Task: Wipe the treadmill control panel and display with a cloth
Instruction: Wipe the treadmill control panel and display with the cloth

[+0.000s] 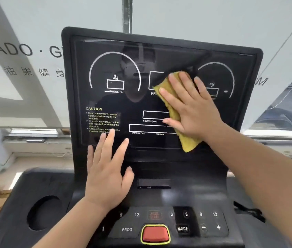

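cloth [189, 140], yellow, flattened on the dark display [138, 104] right of centre, pinned under the right hand [193, 111], fingers straight and spread. left hand [107, 172] likewise flat, fingers splayed, fingertips touching the display's lower left edge. lower down, control panel [195, 221] with red button [155, 233] at its middle.

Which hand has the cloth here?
The right hand, pressing the yellow cloth flat against the display; the left hand rests bare on its lower left part.
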Motion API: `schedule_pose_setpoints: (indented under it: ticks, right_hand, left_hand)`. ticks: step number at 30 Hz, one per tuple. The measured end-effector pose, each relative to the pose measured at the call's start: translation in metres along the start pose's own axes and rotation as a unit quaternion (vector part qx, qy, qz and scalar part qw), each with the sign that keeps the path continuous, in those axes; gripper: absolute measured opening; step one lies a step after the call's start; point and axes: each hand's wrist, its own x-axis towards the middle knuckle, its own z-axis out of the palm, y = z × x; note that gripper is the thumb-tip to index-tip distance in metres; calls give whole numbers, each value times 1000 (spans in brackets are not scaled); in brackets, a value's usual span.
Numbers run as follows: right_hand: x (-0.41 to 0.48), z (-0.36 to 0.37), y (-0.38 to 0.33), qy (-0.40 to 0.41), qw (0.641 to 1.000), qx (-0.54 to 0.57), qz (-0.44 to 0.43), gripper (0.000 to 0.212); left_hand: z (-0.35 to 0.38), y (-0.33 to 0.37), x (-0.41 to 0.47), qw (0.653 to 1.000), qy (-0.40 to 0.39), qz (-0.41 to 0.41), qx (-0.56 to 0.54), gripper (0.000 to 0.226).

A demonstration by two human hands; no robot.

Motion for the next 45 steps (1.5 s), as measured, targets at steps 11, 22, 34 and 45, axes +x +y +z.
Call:
schedule_pose_setpoints:
  ticks: [11, 22, 34, 45]
  right_hand:
    - [-28, 21, -99, -12, 987, 131, 93, 97]
    - [-14, 5, 4, 23, 919, 136, 369, 98]
    - [32, 3, -80, 54, 993, 102, 40, 77]
    - [-1, 0, 24, 36, 963, 63, 259, 74]
  left_hand:
    - [-4, 18, 11, 998, -35, -25, 51, 72]
    - [-8, 14, 14, 995, -65, -15, 77, 74]
    - [-13, 9, 26, 999, -19, 8, 37, 64]
    - [-18, -11, 27, 999, -14, 51, -12, 50]
